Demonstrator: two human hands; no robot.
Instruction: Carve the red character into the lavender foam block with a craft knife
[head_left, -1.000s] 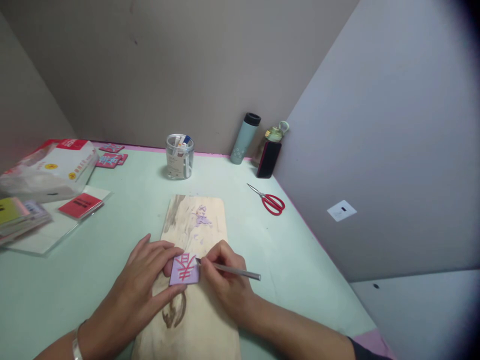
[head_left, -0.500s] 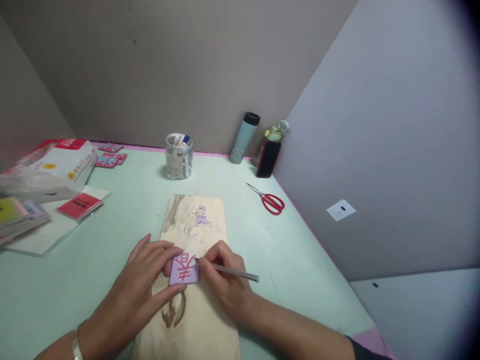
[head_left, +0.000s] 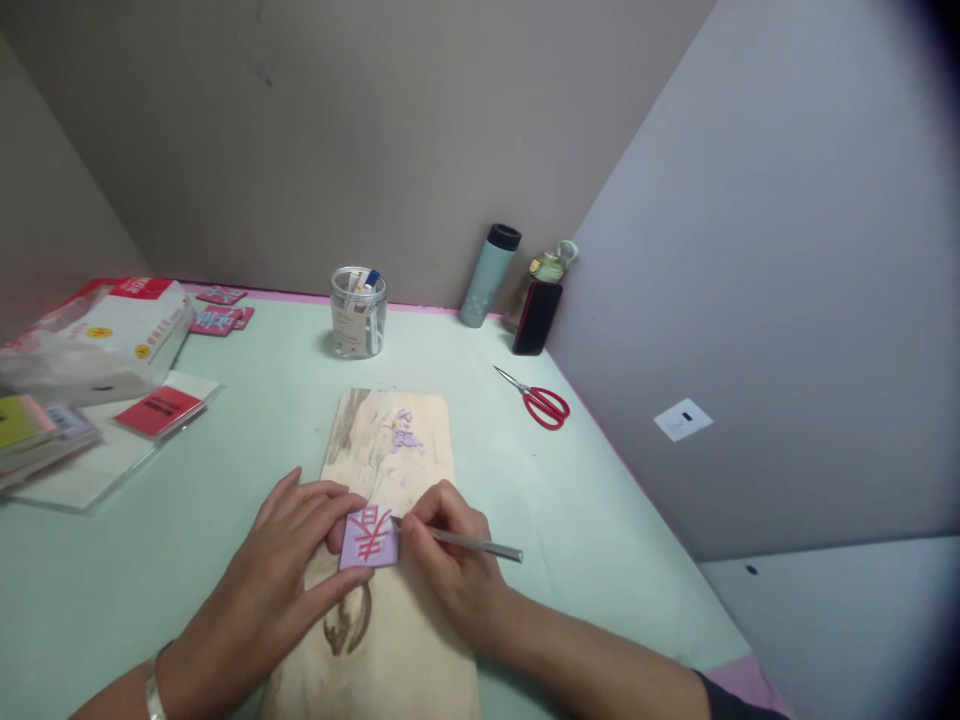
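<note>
A small square lavender block bearing a raised red character lies on a wooden board. My left hand steadies it, fingers along its top left and thumb at its lower edge. In my right hand is a slim metal craft knife, pinched like a pen, its tip at the block's upper right by the red strokes. Lavender shavings are scattered on the board's far half. The knife tip is too small to make out clearly.
Red-handled scissors lie right of the board. Behind stand a clear jar, a teal tumbler, a green bottle and a phone. At left are a white bag, carved pink blocks and a red packet.
The knife's rear end has shifted very slightly to the right with my right hand. My left hand and the block stay in place.
</note>
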